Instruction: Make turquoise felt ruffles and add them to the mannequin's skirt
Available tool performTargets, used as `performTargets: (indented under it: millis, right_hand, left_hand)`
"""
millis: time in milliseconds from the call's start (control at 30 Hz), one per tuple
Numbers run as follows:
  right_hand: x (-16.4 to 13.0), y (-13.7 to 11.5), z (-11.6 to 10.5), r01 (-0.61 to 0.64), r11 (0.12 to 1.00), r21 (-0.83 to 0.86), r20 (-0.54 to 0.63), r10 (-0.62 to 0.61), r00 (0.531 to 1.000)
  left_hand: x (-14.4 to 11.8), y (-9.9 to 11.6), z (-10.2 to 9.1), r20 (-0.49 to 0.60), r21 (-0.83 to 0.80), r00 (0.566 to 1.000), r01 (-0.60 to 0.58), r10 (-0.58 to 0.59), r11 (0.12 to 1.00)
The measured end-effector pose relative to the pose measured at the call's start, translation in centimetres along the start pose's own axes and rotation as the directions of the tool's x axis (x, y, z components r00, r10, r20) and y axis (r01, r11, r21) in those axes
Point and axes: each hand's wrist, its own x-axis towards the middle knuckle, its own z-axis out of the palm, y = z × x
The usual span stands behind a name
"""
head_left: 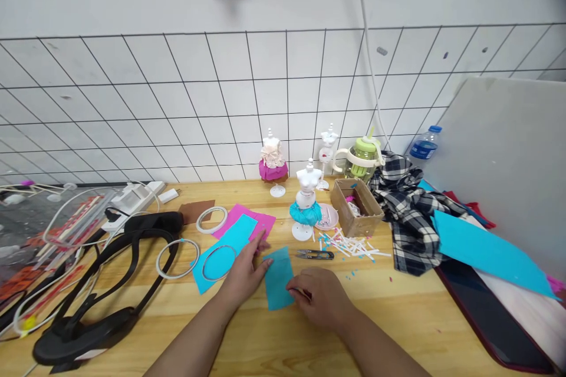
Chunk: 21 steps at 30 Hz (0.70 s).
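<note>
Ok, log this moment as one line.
left hand: fingers pressing small blue felt piece | right hand: on its right edge | snips: lying beyond, untouched | surface: wooden table

Table point(398, 318): pale wood, smooth, low sheen. Turquoise piece point(278, 278) under the left hand point(245, 274) and right hand point(321, 297): matt felt-like sheet. Larger turquoise sheet point(225, 247) at 10 o'clock of it: same matt finish; the pink sheet point(260, 221) likewise. Snips point(315, 254) at 1 o'clock: dark metal. Mannequin point(306, 188): glossy white plastic. Box point(356, 207): rough brown cardboard. Checked cloth point(409, 212): soft woven fabric. Wall tiles point(198, 100): white, matt.
</note>
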Motion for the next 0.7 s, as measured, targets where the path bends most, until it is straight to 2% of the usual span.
performTargets:
  millis: [100, 133, 200, 300, 400, 467, 567, 700]
  right_hand:
    - [-0.1, 0.1, 0.2, 0.061, 0.995, -0.083, 0.036, -0.058, 0.998]
    - [-0.1, 0.1, 0.1, 0.078, 0.993, -0.090, 0.056, -0.073, 0.996]
    - [-0.2, -0.2, -0.1, 0.110, 0.992, -0.066, 0.088, -0.104, 0.991]
    - [-0.2, -0.6, -0.5, 0.131, 0.991, -0.024, 0.093, -0.128, 0.987]
    - [-0.1, -0.6, -0.8, 0.096, 0.995, -0.032, 0.080, -0.093, 0.992]
    - [-0.1, -0.3, -0.7, 0.081, 0.996, -0.039, 0.086, -0.078, 0.993]
    - [0.0, 0.1, -0.6, 0.091, 0.995, -0.051, 0.101, -0.085, 0.991]
    - [0.1, 0.3, -0.5, 0.087, 0.994, -0.070, 0.116, -0.078, 0.990]
  left_hand:
    - [-0.1, 0.7, -0.7, -0.066, 0.095, 0.993, -0.088, 0.095, 0.992]
    - [-0.3, 1.0, -0.9, -0.035, 0.110, 0.991, -0.122, 0.126, 0.986]
    - [-0.8, 1.7, -1.1, 0.102, 0.083, 0.980, -0.181, 0.173, 0.980]
    - [-1.5, 2.7, -1.0, 0.283, -0.025, 0.947, -0.152, 0.153, 0.988]
    - [-1.7, 3.1, -0.9, 0.320, 0.034, 0.943, -0.101, 0.085, 0.994]
    - [-1.5, 3.2, -1.0, 0.362, 0.095, 0.926, -0.151, 0.107, 0.984]
    - [-1.2, 2.9, -1.4, 0.461, 0.088, 0.871, -0.237, 0.171, 0.967]
    - [-1.0, 2.7, -1.5, 0.464, 0.097, 0.869, -0.241, 0.171, 0.966]
